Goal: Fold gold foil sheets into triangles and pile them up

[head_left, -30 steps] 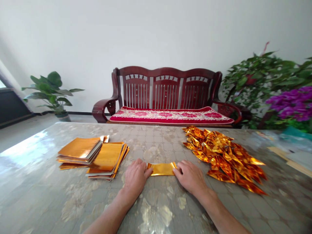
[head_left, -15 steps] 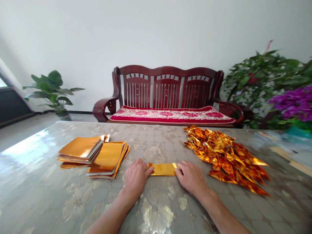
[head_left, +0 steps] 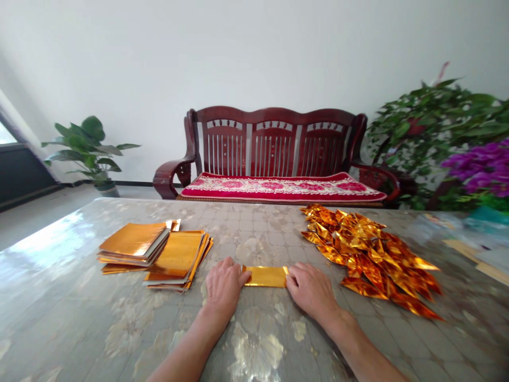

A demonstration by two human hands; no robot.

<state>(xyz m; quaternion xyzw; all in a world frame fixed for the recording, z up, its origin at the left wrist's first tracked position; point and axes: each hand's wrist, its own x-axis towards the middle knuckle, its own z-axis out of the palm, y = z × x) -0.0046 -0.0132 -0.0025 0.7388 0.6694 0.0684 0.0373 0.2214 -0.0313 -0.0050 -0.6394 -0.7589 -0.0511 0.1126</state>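
A flat folded strip of gold foil paper [head_left: 265, 276] lies on the table between my hands. My left hand [head_left: 225, 284] grips its left end, thumb on the foil and fingers curled. At the strip's right end my right hand [head_left: 312, 286] pinches the corner, where a small folded edge shows. The undersides of both hands are hidden. Left of my hands sit two overlapping stacks of gold foil sheets [head_left: 178, 257]. To the right lies a heap of folded, pointed gold foil pieces [head_left: 368, 249].
The table [head_left: 159, 339] has a glossy floral cover. Behind it stands a dark red wooden bench [head_left: 270, 143] with a patterned cushion. Clear plastic bags [head_left: 441, 225] and cardboard strips [head_left: 491, 273] lie at the right. Potted plants [head_left: 85, 146] and purple flowers [head_left: 479, 167] flank the bench.
The whole view has shifted very slightly. Both hands stay at the strip's ends, and the left thumb sits a little closer against the foil.
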